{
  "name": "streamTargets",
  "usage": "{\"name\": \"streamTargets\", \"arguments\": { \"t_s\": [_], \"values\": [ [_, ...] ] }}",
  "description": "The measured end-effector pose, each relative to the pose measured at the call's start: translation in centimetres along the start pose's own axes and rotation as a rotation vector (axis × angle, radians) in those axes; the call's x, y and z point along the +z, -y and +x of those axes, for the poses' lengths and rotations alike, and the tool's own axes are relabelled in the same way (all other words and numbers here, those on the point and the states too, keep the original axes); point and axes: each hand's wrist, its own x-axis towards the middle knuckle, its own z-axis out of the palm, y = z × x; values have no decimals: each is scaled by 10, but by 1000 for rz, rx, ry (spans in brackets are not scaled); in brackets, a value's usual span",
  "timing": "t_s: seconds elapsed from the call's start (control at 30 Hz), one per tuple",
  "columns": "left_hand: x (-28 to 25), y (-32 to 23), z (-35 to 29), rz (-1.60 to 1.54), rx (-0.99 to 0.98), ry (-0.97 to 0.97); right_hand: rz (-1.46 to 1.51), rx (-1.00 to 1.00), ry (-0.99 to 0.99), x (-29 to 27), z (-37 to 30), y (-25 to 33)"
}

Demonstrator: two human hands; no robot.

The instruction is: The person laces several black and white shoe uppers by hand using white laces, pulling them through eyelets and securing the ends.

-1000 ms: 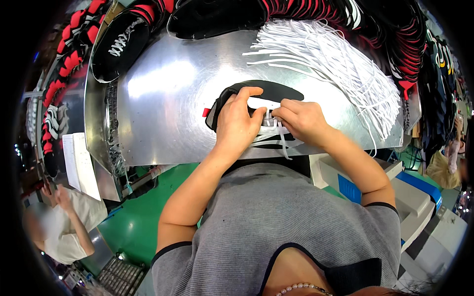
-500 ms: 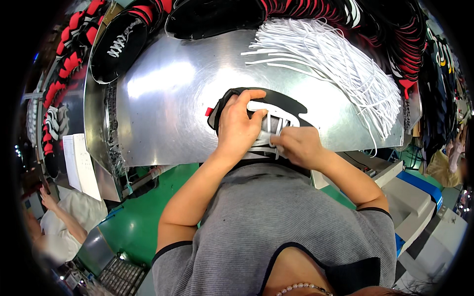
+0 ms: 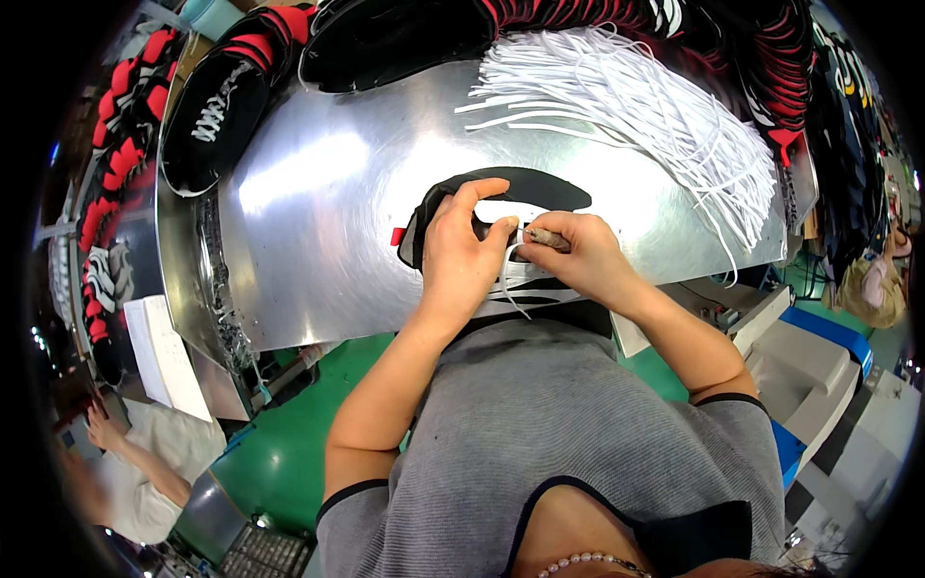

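A black shoe upper with a white eyelet strip and a red tab lies on the metal table in front of me. My left hand grips its left part, thumb pressed by the eyelets and fingers curled over the far edge. Held in my right hand is a small awl-like tool with a thick brownish handle. Its thin tip points left at the eyelets, close to my left thumb; the very end is hard to make out. A white shoelace hangs from the eyelets toward me.
White shoelaces lie in a big pile at the table's far right. Black and red shoe uppers line the far edge, and a laced one lies at far left. A notepad and another person's arm are at left.
My right hand has moved slightly up, and the tool now shows clearly at the eyelets. Lacing that crossed the upper is no longer seen there; a loose lace end now hangs down.
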Motion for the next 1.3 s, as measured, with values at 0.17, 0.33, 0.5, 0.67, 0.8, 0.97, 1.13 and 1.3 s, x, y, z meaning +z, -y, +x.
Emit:
{"name": "streamTargets", "arguments": {
  "t_s": [0.17,0.33,0.5,0.67,0.8,0.97,1.13,1.3],
  "values": [
    [-1,0,-4,91,68,6,467,67,-221,16,9,-14],
    [-12,-4,4,-86,-84,136,524,-54,-263,1,-5,-16],
    [-18,-14,15,-430,-302,80,40,-550,-74,-12,-25,-32],
    [-41,-39,-3,8,-46,121,-74,-629,159,-3,-59,-39],
    [-30,-61,-36,763,429,67,251,-349,171,-22,-73,-41],
    [6,-28,-5,751,366,57,281,-653,335,-30,-80,-16],
    [-8,-26,9,409,91,-58,499,-654,558,-87,-110,-6],
    [-14,-33,6,432,195,-14,177,-340,-127,-52,-84,-8]
  ]
}}
